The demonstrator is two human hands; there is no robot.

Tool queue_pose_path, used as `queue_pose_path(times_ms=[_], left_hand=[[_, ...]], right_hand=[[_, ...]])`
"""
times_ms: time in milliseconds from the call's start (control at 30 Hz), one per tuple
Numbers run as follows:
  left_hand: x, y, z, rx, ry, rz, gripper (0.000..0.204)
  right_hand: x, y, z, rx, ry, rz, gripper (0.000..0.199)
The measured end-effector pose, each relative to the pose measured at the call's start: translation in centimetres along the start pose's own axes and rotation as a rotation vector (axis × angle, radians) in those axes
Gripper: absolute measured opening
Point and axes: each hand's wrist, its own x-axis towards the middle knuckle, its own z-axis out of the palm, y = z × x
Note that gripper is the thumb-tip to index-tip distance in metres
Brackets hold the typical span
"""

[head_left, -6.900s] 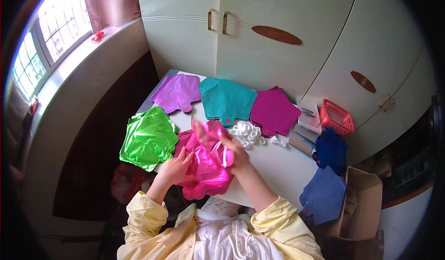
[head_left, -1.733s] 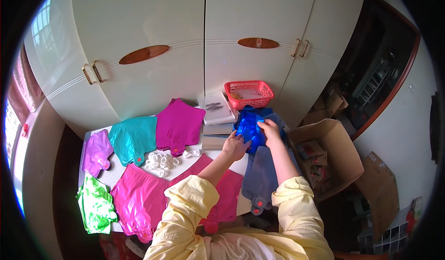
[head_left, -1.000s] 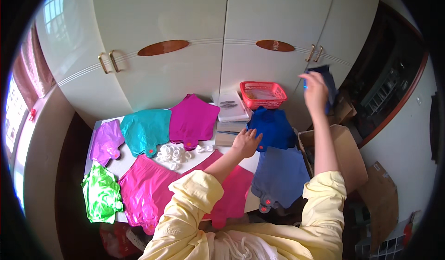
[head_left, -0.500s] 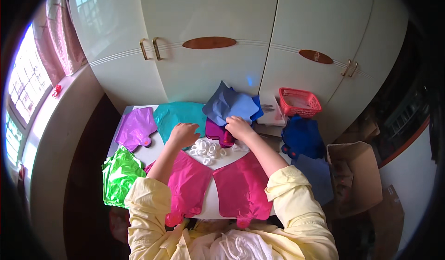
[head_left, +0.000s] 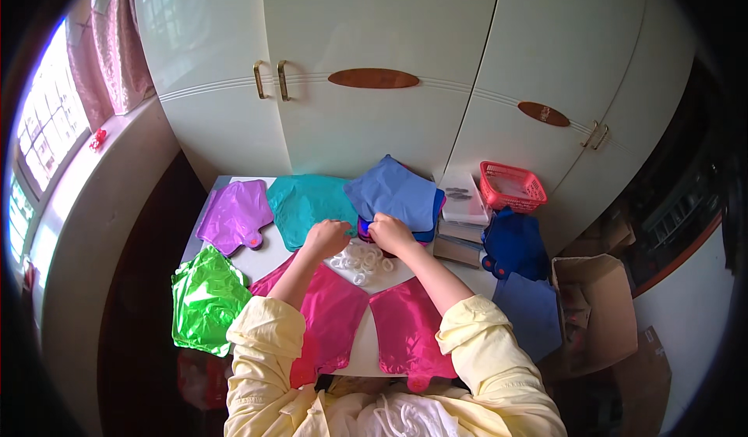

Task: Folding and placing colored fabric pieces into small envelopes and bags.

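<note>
My right hand pinches the lower edge of a blue foil pouch that lies over a magenta one at the back of the white table. My left hand rests beside it on the edge of a teal pouch. A heap of white plastic rings sits just in front of both hands. Two pink pouches lie under my forearms, hanging over the front edge.
A purple pouch and a green one lie at the left. To the right are a red basket, flat boxes, dark blue pouches and an open cardboard box. Cream cupboard doors stand behind the table.
My right hand fetched a blue pouch from the right side and brought it over the magenta pouch at the back. Both hands have now come together at its lower edge.
</note>
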Motion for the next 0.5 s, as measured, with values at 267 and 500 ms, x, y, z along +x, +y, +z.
queue_pose_path(times_ms=[267, 500], left_hand=[[1.0, -0.5, 1.6, 0.032, 0.025, 0.024, 0.030], [0.1, -1.3, 1.7, 0.104, -0.102, -0.081, 0.038]], right_hand=[[0.0, -0.5, 0.8, -0.105, 0.067, -0.019, 0.028], [0.1, -2.1, -0.3, -0.118, 0.050, -0.074, 0.021]])
